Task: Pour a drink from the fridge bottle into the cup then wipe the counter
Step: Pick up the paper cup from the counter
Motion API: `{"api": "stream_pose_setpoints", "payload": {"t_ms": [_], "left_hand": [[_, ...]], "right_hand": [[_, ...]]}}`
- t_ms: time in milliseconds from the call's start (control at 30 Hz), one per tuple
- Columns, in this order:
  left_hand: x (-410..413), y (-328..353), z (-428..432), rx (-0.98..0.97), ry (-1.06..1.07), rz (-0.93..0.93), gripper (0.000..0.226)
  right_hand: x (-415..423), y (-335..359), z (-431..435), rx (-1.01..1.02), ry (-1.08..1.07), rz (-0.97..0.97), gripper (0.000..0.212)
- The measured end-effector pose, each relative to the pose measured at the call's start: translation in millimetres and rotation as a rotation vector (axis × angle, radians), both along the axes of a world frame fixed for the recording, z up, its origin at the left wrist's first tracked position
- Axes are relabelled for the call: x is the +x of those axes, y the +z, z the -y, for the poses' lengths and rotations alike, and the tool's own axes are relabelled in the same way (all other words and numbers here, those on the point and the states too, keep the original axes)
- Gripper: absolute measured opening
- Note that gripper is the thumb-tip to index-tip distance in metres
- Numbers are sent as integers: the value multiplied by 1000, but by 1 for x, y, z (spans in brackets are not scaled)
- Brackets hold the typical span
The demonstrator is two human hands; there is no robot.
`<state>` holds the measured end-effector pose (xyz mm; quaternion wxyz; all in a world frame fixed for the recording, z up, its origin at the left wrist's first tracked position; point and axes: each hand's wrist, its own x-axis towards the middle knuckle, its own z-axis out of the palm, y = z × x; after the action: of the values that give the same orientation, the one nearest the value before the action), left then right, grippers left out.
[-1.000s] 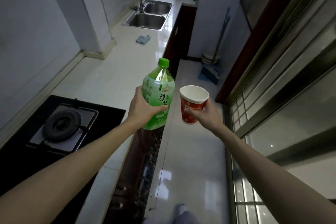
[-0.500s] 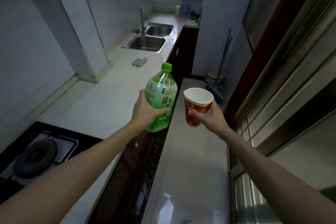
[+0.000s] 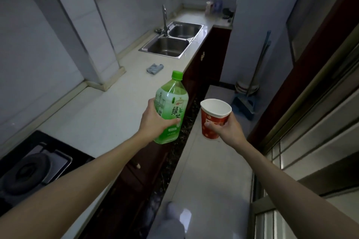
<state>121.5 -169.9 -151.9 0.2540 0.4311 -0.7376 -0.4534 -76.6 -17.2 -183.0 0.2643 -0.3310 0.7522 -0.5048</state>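
Observation:
My left hand grips a green tea bottle with a green cap still on, held in the air and tilted slightly right over the counter's front edge. My right hand holds a red paper cup with a white, empty-looking inside, upright, to the right of the bottle above the floor. Bottle and cup are a short gap apart. A small grey-blue cloth lies on the pale counter beyond the bottle, in front of the sink.
A double steel sink with a tap sits at the counter's far end. A gas hob is at the near left. Dark cabinets run below the counter. A broom and dustpan lean at the far right; a sliding door frame lines the right.
The view has tilted up and moved forward along the counter, so the hob slid toward the lower left. Both hands keep their hold on the bottle and the cup, side by side.

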Motion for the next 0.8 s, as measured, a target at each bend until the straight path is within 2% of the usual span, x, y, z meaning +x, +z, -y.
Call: {"api": "stream_pose_setpoints", "payload": {"t_ms": [167,533,800], "left_hand": [[-30,-8,49,-30,6,41,89],[-129,-24,174,76,110,-44,87],[-139,-30,234,102,249,-30,81]], "right_hand": [[-24,-3,60,3,62,0,84],[-123,-2,189,97,78,-70,83],[-154,-9,289,135,216,-87,85]]}}
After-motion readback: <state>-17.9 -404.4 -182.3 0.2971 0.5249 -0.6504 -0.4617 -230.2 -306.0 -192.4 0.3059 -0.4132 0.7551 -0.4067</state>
